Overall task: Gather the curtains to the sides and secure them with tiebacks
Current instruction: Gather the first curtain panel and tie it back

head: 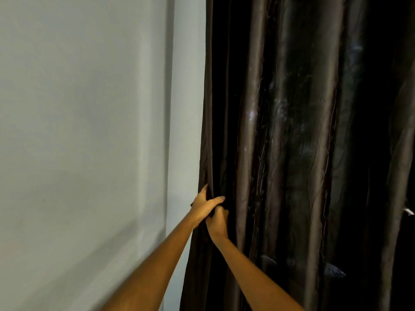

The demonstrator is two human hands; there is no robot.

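**Both hands on curtain edge**

Left hand (205, 206) grips the left edge fold of the dark brown curtain (292, 131), thumb up, index finger laid across the fabric. Right hand (216, 223) sits just below, touching it, fingers curled into the same fold. Curtain hangs in vertical pleats beside the pale wall (89, 131).

Single head view, forward and slightly down, close to curtain (292, 131).

We see two bare forearms with no sleeves, watch or rings. Our left hand (203, 205) shows pale polished nails; our right hand (217, 223) is slender, its nails hidden.
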